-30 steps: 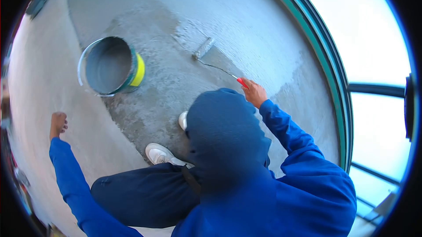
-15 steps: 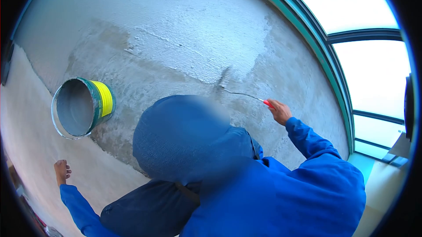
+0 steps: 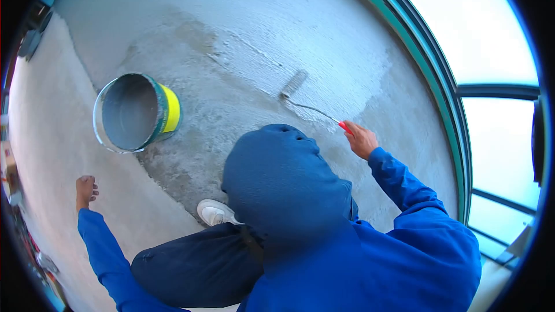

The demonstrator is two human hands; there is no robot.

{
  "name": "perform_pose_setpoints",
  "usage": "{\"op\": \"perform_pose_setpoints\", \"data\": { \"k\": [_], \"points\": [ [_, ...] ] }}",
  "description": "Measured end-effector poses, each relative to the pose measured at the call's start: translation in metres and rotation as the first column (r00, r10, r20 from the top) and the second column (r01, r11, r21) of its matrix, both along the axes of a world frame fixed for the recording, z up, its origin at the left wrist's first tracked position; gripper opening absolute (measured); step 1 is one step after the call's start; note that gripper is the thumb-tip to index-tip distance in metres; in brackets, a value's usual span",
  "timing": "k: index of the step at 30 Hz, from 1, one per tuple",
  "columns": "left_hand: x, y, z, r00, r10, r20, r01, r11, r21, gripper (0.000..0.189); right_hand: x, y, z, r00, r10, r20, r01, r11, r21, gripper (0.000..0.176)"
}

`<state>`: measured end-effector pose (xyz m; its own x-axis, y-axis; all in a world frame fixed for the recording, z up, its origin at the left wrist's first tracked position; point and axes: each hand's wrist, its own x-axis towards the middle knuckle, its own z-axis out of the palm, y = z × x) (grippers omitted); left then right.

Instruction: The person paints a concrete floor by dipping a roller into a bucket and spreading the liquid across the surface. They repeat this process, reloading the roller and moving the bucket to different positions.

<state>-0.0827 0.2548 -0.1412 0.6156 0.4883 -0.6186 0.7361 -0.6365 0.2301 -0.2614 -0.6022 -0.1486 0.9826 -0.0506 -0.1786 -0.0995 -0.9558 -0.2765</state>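
My right hand [image 3: 362, 141] is wrapped round the red handle of a paint roller [image 3: 295, 83], whose thin metal rod runs up and left to the grey-coated roller head. The head rests on the wet, light coating [image 3: 341, 63] on the floor. To the left stands a green bucket [image 3: 130, 112] with a yellow label and a wire handle, holding grey material. My left hand [image 3: 86, 189] hangs below the bucket, over the pale floor, with its fingers curled and nothing seen in them.
A green-framed window [image 3: 445, 115] curves along the right side. My white shoe [image 3: 215, 212] shows beside my bent knee [image 3: 283, 179]. Assorted items [image 3: 46, 263] lie at the far left edge, and a dark object [image 3: 32, 40] is at the upper left.
The roller has moved up along the coating, and its head is now seen more clearly. The view has shifted, so the bucket appears farther right and higher, and my shoe has come into view.
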Motion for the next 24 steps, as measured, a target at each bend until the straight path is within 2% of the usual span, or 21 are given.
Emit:
{"op": "perform_pose_setpoints", "data": {
  "k": [6, 9, 12, 15, 18, 20, 24],
  "points": [
    [-0.005, -0.003, -0.005, 0.999, 0.037, 0.028, -0.037, 0.999, 0.001, 0.023, 0.131, 0.074, -0.011, 0.991, 0.109, -0.072, -0.111, 0.994, -0.02, 0.03],
    [-0.005, -0.003, -0.01, 0.998, 0.049, 0.049, -0.049, 0.999, -0.004, 0.023, 0.187, 0.113, -0.014, 0.991, 0.129, -0.041, -0.131, 0.991, -0.041, 0.026],
    [0.004, -0.013, -0.016, 0.986, 0.051, 0.156, -0.038, 0.996, -0.085, 0.025, 0.24, 0.154, -0.015, 0.987, 0.129, -0.091, -0.136, 0.989, -0.065, 0.025],
    [0.04, -0.046, -0.002, 0.942, 0.191, 0.277, -0.09, 0.936, -0.339, 0.035, 0.294, 0.19, -0.023, 0.987, 0.154, -0.054, -0.158, 0.985, -0.067, 0.024],
    [0.082, -0.1, 0.039, 0.902, 0.27, 0.336, -0.019, 0.803, -0.595, 0.047, 0.353, 0.224, -0.033, 0.98, 0.2, -0.013, -0.2, 0.975, -0.094, 0.025],
    [0.102, -0.133, 0.068, 0.935, 0.214, 0.284, 0.027, 0.754, -0.657, 0.05, 0.394, 0.247, -0.037, 0.974, 0.226, 0.0, -0.224, 0.968, -0.109, 0.026],
    [0.112, -0.166, 0.09, 0.928, 0.027, 0.372, 0.214, 0.778, -0.591, 0.044, 0.462, 0.294, -0.029, 0.965, 0.264, 0.008, -0.259, 0.952, -0.162, 0.025]
  ]
}}
